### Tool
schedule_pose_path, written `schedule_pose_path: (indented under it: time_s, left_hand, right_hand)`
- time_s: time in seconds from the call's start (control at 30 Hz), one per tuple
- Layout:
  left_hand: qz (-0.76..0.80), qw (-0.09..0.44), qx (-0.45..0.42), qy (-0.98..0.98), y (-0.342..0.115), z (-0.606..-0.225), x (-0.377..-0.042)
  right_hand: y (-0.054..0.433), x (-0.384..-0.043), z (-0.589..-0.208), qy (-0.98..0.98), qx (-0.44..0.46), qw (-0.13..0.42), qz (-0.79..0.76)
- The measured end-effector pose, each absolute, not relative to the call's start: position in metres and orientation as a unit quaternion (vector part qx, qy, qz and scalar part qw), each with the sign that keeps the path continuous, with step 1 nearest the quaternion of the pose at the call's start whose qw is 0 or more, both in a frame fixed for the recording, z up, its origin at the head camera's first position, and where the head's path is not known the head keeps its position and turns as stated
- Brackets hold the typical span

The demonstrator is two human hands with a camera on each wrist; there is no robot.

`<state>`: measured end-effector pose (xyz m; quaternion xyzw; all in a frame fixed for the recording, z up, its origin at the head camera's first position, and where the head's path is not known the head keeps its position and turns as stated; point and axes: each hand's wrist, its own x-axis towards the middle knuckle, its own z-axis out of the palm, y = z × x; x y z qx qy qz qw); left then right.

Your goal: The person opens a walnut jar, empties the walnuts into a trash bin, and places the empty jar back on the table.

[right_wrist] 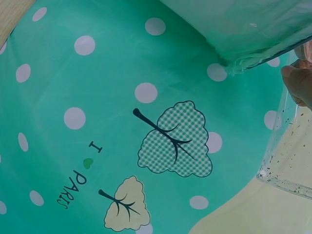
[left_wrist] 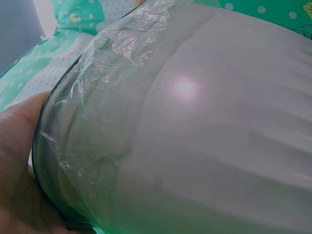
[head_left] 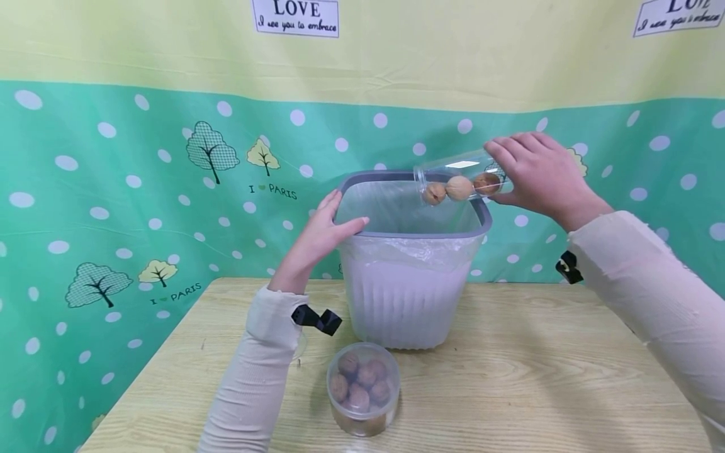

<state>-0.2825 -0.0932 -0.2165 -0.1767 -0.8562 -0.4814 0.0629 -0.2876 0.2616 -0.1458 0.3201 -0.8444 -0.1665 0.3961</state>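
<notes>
A white trash bin (head_left: pixel 403 292) with a grey rim (head_left: pixel 419 235) and a clear plastic liner (left_wrist: pixel 97 112) stands upright on the table. My left hand (head_left: pixel 317 238) grips its left rim, the thumb over the edge. In my right hand (head_left: pixel 540 179) is a clear jar (head_left: pixel 461 163), held nearly sideways with its mouth over the bin's opening. Three walnuts (head_left: pixel 459 187) lie in a row inside it, one close to the mouth. Small brown crumbs cling near the jar's base (right_wrist: pixel 292 151) in the right wrist view, where part of my right hand (right_wrist: pixel 300 85) shows.
In front of the bin stands a round clear tub (head_left: pixel 364 423) with several walnuts (head_left: pixel 359 397) visible through its cloudy top. A clear round edge (head_left: pixel 301 346) shows partly behind my left wrist. A green and yellow patterned cloth (head_left: pixel 141 189) hangs behind the wooden table (head_left: pixel 510 390).
</notes>
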Motion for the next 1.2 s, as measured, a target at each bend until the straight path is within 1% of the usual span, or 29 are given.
schedule_pose_path:
  time_s: [0.33, 0.7, 0.9, 1.2]
  left_hand:
    - [-0.484, 0.061, -0.175, -0.855, -0.0927, -0.2162, -0.2816]
    - [-0.480, 0.063, -0.173, -0.857, -0.0921, -0.2170, -0.2836]
    - [-0.479, 0.061, -0.174, -0.859, -0.0921, -0.2162, -0.2827]
    - [-0.485, 0.057, -0.171, -0.856, -0.0922, -0.2156, -0.2819]
  right_hand:
    - [0.2611, -0.2883, -0.1457, -0.848, 0.332, 0.383, -0.155]
    - [0.2596, -0.2902, -0.1467, -0.844, 0.340, 0.386, -0.153]
    - [0.2607, -0.2877, -0.1467, -0.851, 0.324, 0.387, -0.142]
    - [0.2624, -0.2872, -0.1461, -0.849, 0.323, 0.391, -0.149]
